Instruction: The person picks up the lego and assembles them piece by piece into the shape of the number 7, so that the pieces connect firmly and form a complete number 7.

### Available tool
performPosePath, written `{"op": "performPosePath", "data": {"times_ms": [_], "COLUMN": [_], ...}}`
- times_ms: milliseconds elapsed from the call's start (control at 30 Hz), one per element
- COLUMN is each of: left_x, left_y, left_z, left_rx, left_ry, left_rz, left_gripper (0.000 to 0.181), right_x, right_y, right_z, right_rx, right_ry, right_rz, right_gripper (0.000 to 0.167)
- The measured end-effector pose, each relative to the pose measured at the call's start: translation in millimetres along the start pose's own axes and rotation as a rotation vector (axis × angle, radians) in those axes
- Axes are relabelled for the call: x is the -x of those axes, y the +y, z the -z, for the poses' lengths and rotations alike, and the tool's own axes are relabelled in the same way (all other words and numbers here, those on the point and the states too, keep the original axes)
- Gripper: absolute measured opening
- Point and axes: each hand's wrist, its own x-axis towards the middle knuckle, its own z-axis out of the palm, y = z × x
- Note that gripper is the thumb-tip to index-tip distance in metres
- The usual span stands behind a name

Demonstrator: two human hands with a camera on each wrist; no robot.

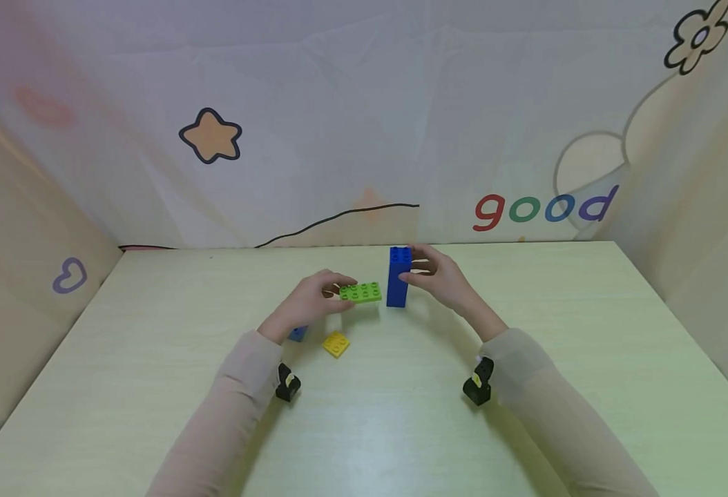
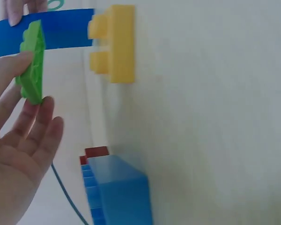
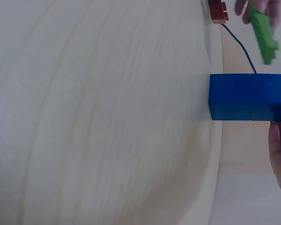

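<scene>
My left hand [image 1: 307, 301] pinches a flat bright green toy brick [image 1: 364, 293] between thumb and fingers, studs facing up, above the table. Just right of it, a tall tower of stacked dark blue bricks [image 1: 398, 281] stands upright. My right hand [image 1: 443, 277] grips that tower near its top from the right side. A small gap separates the green brick from the tower. On the table below the left hand lies a yellow brick [image 1: 336, 344] with studs up. A lighter blue brick [image 1: 298, 334] is partly hidden beneath the left wrist.
A red-brown brick [image 2: 97, 151] shows behind the lighter blue one in the left wrist view; the left arm hides it from the head view. The pale table [image 1: 395, 428] ends at a printed cloth backdrop [image 1: 339, 124], with cloth sides left and right.
</scene>
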Motion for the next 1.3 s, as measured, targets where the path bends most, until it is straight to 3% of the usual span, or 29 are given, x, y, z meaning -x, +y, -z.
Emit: {"op": "performPosePath", "data": {"times_ms": [167,500,767,1300], "left_x": [-0.8,-2.9,-2.4,-4.9], "left_y": [5.0,18.0,28.6,35.1], "left_z": [8.6,15.6,14.1,5.5], "left_rx": [0.013,0.073,0.054,-0.006], "left_ry": [0.13,0.296,0.323,0.352], "left_rz": [-0.046,-0.109,-0.142,-0.217], "left_gripper": [0.043,0.042,0.042,0.034], "right_x": [-1.8,-7.1,-7.3,-7.5], "right_y": [-0.6,-4.8,-10.6,-12.3], "right_z": [-0.4,-11.0,-20.6,-26.3], "right_rx": [0.009,-0.002,-0.012,-0.02], "right_ry": [0.004,-0.014,-0.014,-0.013], "right_rz": [0.005,0.001,0.004,0.032], "right_gripper": [0.062,0.058,0.054,0.055]}}
